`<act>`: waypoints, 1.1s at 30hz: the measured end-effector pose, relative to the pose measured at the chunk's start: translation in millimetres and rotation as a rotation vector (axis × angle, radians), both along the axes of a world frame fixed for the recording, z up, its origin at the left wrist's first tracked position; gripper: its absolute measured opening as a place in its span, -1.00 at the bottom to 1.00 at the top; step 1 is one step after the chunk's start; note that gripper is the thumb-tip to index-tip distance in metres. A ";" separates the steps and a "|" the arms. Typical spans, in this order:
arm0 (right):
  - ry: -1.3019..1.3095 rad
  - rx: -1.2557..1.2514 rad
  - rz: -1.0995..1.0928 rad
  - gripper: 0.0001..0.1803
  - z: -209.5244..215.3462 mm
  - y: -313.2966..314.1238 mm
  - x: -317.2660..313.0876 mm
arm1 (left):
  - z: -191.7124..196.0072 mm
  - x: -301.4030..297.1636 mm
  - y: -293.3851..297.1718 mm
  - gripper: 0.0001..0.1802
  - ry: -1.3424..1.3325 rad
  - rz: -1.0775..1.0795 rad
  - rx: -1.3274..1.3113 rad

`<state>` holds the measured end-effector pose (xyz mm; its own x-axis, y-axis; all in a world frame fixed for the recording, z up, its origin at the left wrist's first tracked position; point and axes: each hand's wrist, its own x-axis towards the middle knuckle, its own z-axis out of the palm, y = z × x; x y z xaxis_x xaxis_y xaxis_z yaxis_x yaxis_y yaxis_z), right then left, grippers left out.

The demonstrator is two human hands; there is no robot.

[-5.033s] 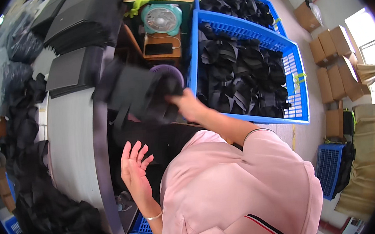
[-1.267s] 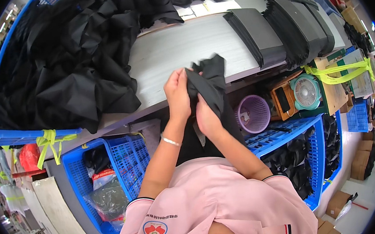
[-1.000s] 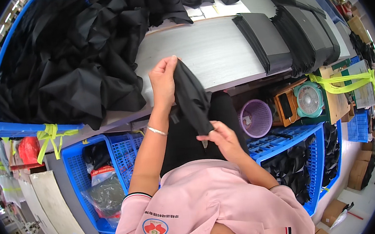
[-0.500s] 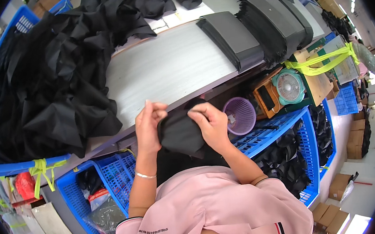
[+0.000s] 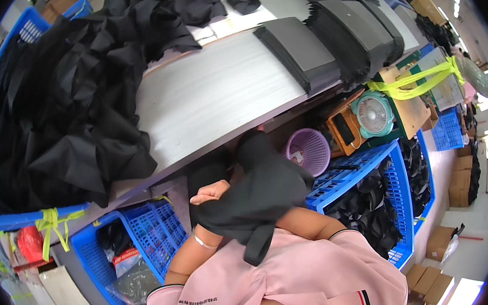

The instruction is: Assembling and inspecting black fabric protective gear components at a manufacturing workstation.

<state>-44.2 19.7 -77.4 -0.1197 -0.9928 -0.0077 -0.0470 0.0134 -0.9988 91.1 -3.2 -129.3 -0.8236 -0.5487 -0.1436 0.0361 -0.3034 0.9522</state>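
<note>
Handling step, centre frame: left hand point(image 5: 209, 191) is pinching the black fabric piece point(image 5: 259, 194) below the tabletop point(image 5: 216, 97) edge; right hand is hiding under the cloth, grip unreadable. Straightening likely comes next.

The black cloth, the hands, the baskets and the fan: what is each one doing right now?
Black cloth: bunched, held up below the table edge.
Left hand: closed in a fist on the cloth.
Right hand: hidden under the cloth.
Purple basket: upright, almost empty.
Blue crate: full of black pieces.
Small fan: cannot tell if spinning.
Table: black fabric heaped at left.
</note>
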 end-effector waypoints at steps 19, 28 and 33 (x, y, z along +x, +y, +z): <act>0.555 -0.135 -0.500 -0.75 77.7 21.0 -49.7 | 98.2 -19.9 -50.4 -0.50 -0.441 -0.067 -1.000; -0.230 -0.201 0.065 -0.85 80.1 34.9 -58.6 | 113.0 -6.2 -89.2 -0.58 -0.295 -0.118 -0.684; -0.425 -0.142 -0.166 -0.84 82.3 21.5 -51.3 | 116.1 -16.1 -55.2 -0.64 0.034 0.108 -0.262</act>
<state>-95.6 41.2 4.9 -0.2921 -0.9554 0.0439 0.3572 -0.1515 -0.9216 75.0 -58.4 -13.2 -0.7600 -0.6487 0.0413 0.0881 -0.0398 0.9953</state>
